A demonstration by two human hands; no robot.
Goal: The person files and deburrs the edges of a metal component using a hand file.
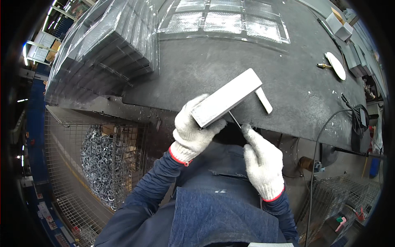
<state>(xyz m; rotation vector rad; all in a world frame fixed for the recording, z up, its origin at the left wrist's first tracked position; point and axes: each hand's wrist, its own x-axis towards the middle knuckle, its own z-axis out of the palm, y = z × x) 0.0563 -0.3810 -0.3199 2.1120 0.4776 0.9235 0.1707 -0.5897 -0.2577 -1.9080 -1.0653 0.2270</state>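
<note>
My left hand (191, 127), in a white knit glove with a red cuff, grips the near end of a long white rectangular block (228, 96). The block is tilted over the front edge of the dark table. My right hand (263, 160), gloved the same way, is closed on a thin metal rod (234, 118) whose far end meets the block's underside. Whatever handle the rod has is hidden in the glove. Beyond the block's far right end a narrow white piece (264, 101) shows; I cannot tell whether it is joined to the block.
Stacked grey panels (119, 45) stand at the table's left. A clear gridded tray (222, 22) lies at the back. On the right are a white oval piece with a brass fitting (335, 66) and a black cable (321, 144). A wire cage (98, 164) holds metal rings.
</note>
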